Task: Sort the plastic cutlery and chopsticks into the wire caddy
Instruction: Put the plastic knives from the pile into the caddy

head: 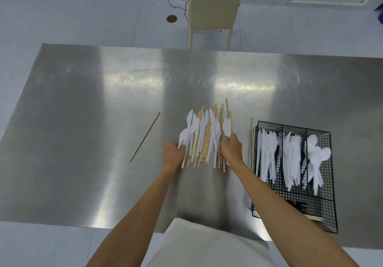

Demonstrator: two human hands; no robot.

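Squarely between both sets of fingers: mixed pile (207, 140) of white plastic cutlery and wooden chopsticks, fanned flat on the steel surface (83, 121). Left hand (173, 156) curled round white handles at the pile's left edge; right hand (231, 149) curled over a spoon and chopstick ends at its right edge. Both holding, not spread, though impossible to tell exactly which pieces. Just right of the right fingers, a lone chopstick (252, 142) lying alongside the wire caddy (329, 221), already stocked with knives, forks and spoons in separate compartments, plus a few chopsticks in its near section. Well left of the left fingers, a stray chopstick (145, 136), apart from everything.

Likely trouble from squeezing both sides and lifting at once: mixed pieces dragged along together, knives landing among spoons. Smooth plastic on bare steel, so prone to slipping and scattering out of a loose grasp. Thin chopsticks apt to poke through the mesh or roll away. Easy to overlook the stray one far left.
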